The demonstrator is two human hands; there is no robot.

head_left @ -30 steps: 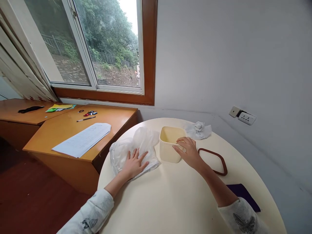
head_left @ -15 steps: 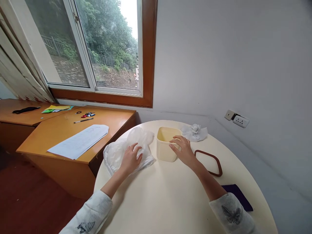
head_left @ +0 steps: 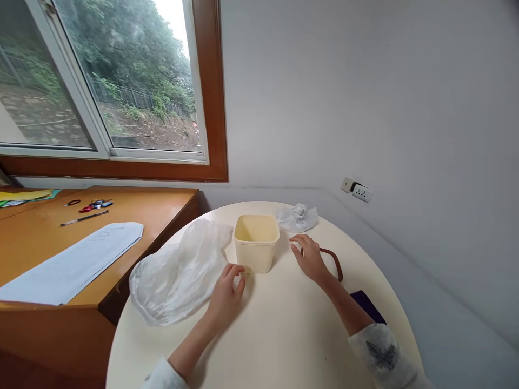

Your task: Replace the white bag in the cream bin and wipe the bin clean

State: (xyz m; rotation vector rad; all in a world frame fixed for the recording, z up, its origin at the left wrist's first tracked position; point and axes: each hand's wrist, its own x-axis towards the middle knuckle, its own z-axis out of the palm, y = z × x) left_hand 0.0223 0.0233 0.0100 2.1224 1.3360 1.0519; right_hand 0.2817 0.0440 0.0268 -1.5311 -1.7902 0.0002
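"Head view: how do the fingers stand?"

"On the left hand (head_left: 224,296) they bend toward the thumb, leaving a modest gap. The right hand (head_left: 311,261) has its fingers gently curved, with a wider space above the thumb."

"What is nearest the left fingertips?"

"The cream container (head_left: 256,258), at its lower front corner. I cannot tell whether they touch it. The knuckles are just beside the edge of a translucent plastic bag (head_left: 174,281)."

"And the right?"

"That hand is apart from the container, on its right side, and in front of a reddish-brown frame (head_left: 338,266), so part of the frame is hidden. Whether skin meets frame, I cannot tell."

"Where exactly is the container?"

"Upright, mouth up, on the round white table (head_left: 279,340), farther back than the hands and between them. The bag spreads along its left side, and a crumpled white bag (head_left: 299,213) sits behind it to the right."

"Farther out?"

"A dark purple piece (head_left: 368,307) lies by the right forearm, partly covered by the sleeve (head_left: 381,348), which has a butterfly print. To the left, a wooden desk (head_left: 170,201) bears papers (head_left: 81,265), a pen (head_left: 84,218) and a small bunch of red and blue items (head_left: 97,205)."

"And beyond that?"

"A window (head_left: 138,102) looks onto trees, and a socket (head_left: 362,193) is on the wall to the right."
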